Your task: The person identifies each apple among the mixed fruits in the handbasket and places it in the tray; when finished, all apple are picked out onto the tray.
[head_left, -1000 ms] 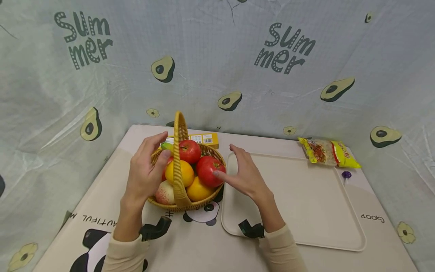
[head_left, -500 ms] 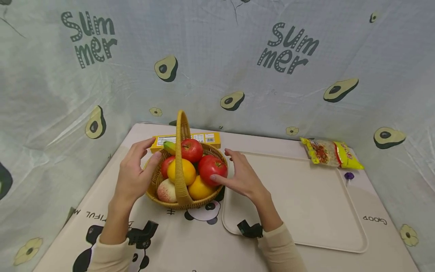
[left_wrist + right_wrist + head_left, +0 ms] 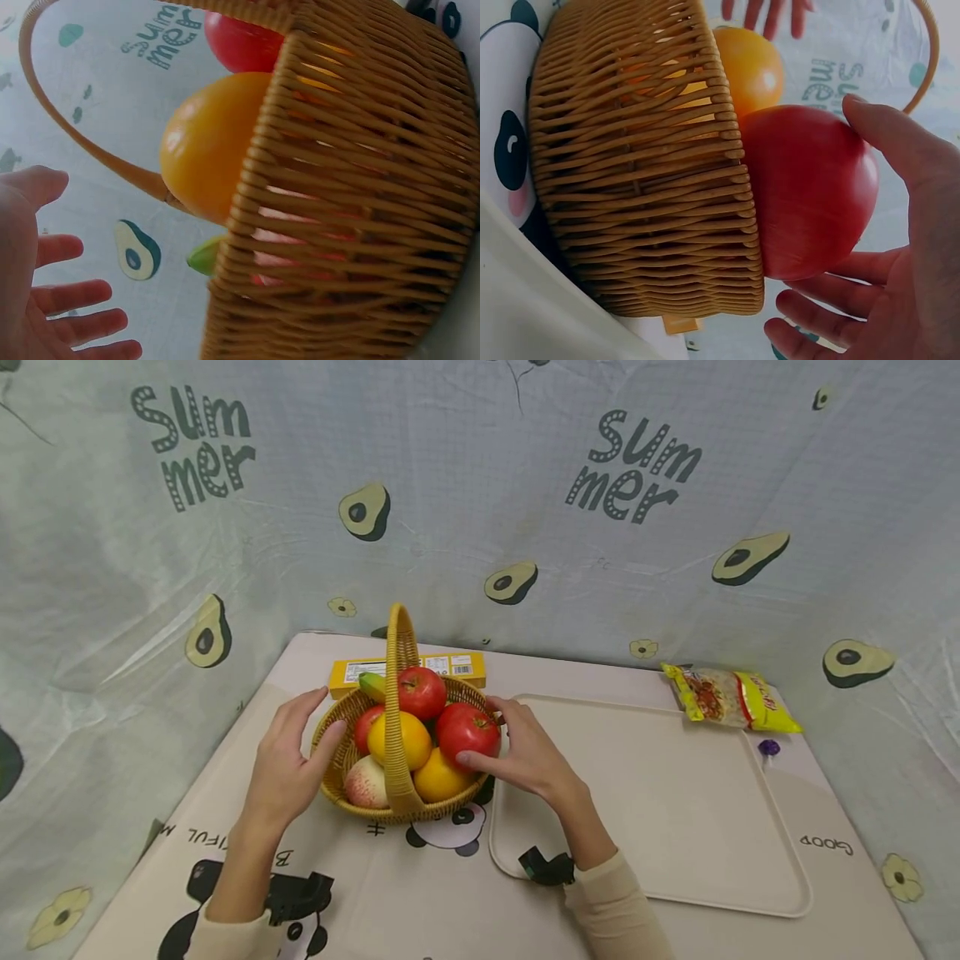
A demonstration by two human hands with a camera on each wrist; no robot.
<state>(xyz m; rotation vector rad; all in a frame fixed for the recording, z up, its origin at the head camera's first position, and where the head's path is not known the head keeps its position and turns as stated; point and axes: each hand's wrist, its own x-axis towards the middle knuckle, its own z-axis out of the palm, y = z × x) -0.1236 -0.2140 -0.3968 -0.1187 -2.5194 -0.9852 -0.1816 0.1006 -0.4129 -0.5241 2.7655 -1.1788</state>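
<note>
a person's right hand (image 3: 534, 752) curves its thumb and fingers around a glossy, round red fruit (image 3: 810, 195) in the right side of a golden-brown woven wicker basket (image 3: 645, 172). the left hand (image 3: 281, 768), thumb and fingers spread, hovers just left of the basket. a rectangular beige tray (image 3: 637, 810) lies right of the basket, a long yellow printed box (image 3: 467, 668) just behind the basket.

Tall handle (image 3: 393, 718) stands across basket (image 3: 360, 157), blocking sideways passage over fruit (image 3: 416, 741) — free gap between left hand (image 3: 287, 764) and basket; open room above tray (image 3: 637, 802).
</note>
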